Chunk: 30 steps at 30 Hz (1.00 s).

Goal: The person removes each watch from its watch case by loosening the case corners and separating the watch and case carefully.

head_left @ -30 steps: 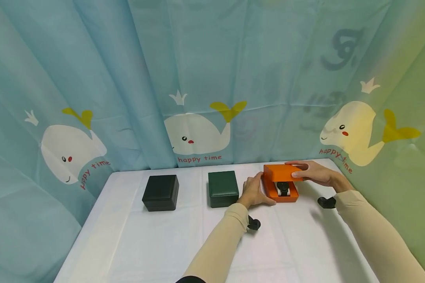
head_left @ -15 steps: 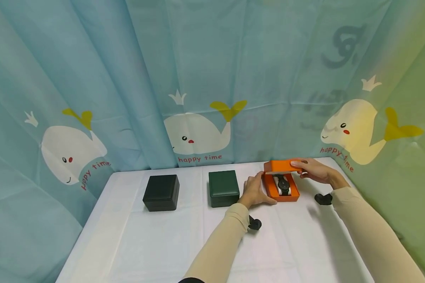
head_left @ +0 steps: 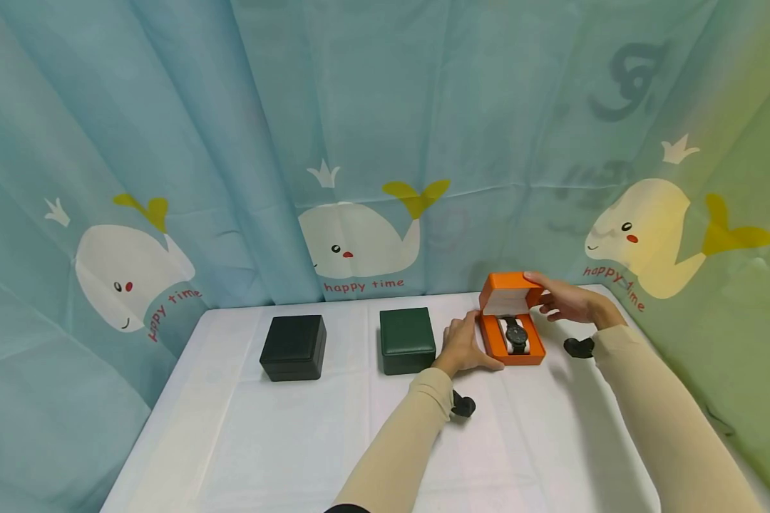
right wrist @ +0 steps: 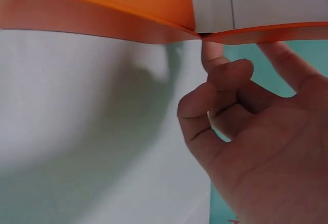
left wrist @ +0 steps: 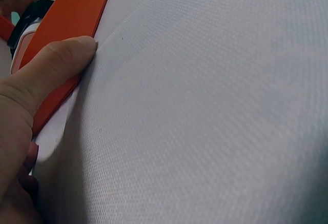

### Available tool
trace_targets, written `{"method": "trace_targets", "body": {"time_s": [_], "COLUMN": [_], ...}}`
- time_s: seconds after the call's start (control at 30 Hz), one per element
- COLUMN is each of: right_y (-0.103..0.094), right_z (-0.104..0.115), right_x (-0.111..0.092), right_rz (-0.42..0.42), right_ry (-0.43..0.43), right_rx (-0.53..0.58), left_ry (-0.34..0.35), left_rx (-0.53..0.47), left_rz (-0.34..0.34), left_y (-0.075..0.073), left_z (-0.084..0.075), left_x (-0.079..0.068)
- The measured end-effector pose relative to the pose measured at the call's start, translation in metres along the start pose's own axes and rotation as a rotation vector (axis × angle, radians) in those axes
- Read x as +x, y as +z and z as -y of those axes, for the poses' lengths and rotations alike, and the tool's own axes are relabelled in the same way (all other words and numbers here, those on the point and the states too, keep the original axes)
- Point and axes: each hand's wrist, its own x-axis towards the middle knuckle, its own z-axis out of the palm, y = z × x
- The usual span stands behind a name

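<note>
Step looks like opening the rectangular orange hinged box [head_left: 520,360]; next move probably calls for tipping its smooth orange lid [head_left: 507,281] farther back. Box lies far right on the white-clothed table [head_left: 308,442], between your hands: left hand [head_left: 462,348] gripping its left end, thumb on near wall; right hand [head_left: 567,302] holding the raised lid's right edge. Round black wristwatch [head_left: 516,335] inside.

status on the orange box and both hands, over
Left hand grips orange box; right hand touches its raised lid. Watch visible inside. Green box near left hand, not blocking lid.
</note>
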Motion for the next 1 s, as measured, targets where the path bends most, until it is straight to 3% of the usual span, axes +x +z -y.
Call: {"method": "trace_targets", "body": {"time_s": [0.33,1.0], "right_y": [-0.0033,0.0043], "right_z": [0.0073,0.0004], "right_x": [-0.0081,-0.008], "right_rz": [-0.007,-0.023], "right_ry": [0.086,-0.015], "right_rx": [0.039,0.026], "left_ry": [-0.003,-0.008], "left_rx": [0.001,0.0], "left_rz": [-0.001,-0.004], "left_y": [0.0062,-0.0018], "left_z": [-0.0028,0.0002], "left_x": [-0.0017,-0.002]}}
